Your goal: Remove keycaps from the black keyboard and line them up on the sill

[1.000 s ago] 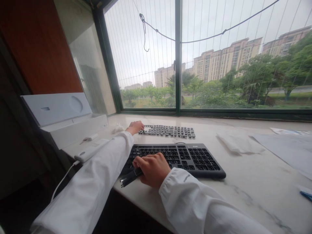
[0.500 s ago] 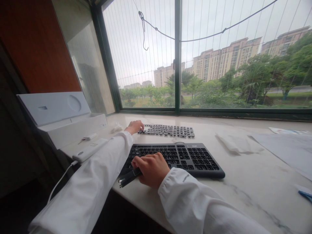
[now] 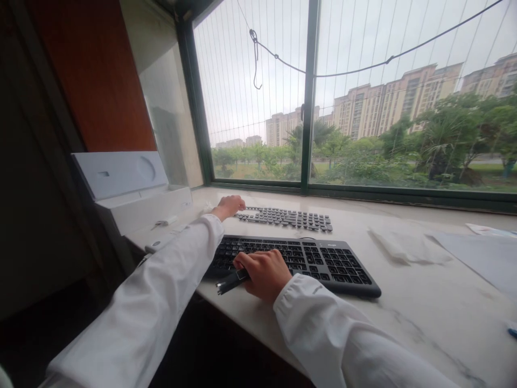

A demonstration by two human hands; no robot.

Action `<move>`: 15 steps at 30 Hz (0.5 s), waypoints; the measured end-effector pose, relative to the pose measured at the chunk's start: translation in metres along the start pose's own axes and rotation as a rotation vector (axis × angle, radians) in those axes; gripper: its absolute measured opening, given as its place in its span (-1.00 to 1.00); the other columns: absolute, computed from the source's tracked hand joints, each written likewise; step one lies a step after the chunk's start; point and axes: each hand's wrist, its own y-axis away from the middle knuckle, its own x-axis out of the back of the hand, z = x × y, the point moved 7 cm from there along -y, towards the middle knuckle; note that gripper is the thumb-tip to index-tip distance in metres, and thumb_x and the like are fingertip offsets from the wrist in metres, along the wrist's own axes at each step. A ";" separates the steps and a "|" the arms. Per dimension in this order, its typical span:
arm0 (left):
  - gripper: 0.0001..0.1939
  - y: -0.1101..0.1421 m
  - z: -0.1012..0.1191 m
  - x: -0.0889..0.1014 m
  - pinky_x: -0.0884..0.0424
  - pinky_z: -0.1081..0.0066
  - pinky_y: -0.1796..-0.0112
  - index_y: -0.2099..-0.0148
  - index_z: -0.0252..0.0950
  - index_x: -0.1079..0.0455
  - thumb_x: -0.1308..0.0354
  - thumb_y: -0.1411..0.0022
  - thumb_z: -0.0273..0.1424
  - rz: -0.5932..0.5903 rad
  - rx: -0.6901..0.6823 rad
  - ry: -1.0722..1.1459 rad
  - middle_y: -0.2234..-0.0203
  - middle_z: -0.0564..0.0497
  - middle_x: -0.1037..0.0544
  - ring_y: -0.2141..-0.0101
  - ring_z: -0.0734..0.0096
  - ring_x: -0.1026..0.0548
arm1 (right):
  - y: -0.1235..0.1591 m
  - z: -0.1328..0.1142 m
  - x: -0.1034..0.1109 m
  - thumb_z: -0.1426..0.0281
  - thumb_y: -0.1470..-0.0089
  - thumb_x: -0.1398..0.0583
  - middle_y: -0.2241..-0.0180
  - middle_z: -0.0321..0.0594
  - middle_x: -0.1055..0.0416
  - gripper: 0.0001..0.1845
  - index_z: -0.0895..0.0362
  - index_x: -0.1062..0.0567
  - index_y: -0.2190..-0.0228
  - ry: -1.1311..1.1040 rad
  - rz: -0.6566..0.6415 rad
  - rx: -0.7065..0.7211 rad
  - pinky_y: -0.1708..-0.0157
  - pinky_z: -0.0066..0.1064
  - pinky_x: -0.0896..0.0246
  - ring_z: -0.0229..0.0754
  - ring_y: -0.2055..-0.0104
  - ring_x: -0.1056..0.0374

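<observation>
My left hand reaches across to the left end of several loose dark keycaps laid out in rows. Its fingers are bent and drawn together; what they pinch, if anything, is hidden. A black keyboard lies nearer to me, with small square sockets showing where keys sit. Over its front left part, my right hand is closed around a slim black tool with metal tips, which point left toward the table's front edge.
An open white box stands at the left, near a white cable adapter and a partly covered white device. Crumpled white wrapping and paper sheets lie at the right. A window rises behind the marble table.
The view has swung left, so the scene sits farther right. My left hand remains by the left end of the keycap rows. My right hand still holds the black tool over the keyboard.
</observation>
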 end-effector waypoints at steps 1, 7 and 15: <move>-0.81 0.005 -0.001 0.005 -0.29 0.46 0.16 0.22 -0.05 -0.51 -0.06 -0.20 -0.28 0.011 0.008 0.005 0.14 0.12 -0.49 0.19 0.38 -0.44 | 0.000 0.000 0.001 0.43 0.17 -0.17 0.39 -0.36 -0.49 -0.70 0.00 -0.36 0.29 0.000 0.010 0.002 0.42 -0.43 0.06 -0.19 0.30 -0.40; -0.81 0.045 0.001 0.041 -0.30 0.42 0.18 0.20 -0.01 -0.50 -0.07 -0.20 -0.23 0.098 0.080 0.090 0.13 0.16 -0.51 0.16 0.33 -0.44 | 0.001 -0.001 0.001 0.43 0.12 -0.15 0.43 -0.36 -0.49 -0.77 0.01 -0.37 0.31 0.035 0.064 0.013 0.45 -0.44 0.12 -0.19 0.35 -0.40; -0.65 0.147 0.012 0.064 -0.31 0.45 0.20 0.16 -0.08 -0.50 -0.02 -0.19 -0.04 0.200 0.037 0.370 0.22 0.09 -0.56 0.22 0.36 -0.47 | 0.005 -0.008 0.008 0.40 0.02 -0.09 0.41 -0.34 -0.50 -0.81 -0.01 -0.42 0.31 0.093 0.097 -0.003 0.44 -0.42 0.07 -0.18 0.37 -0.41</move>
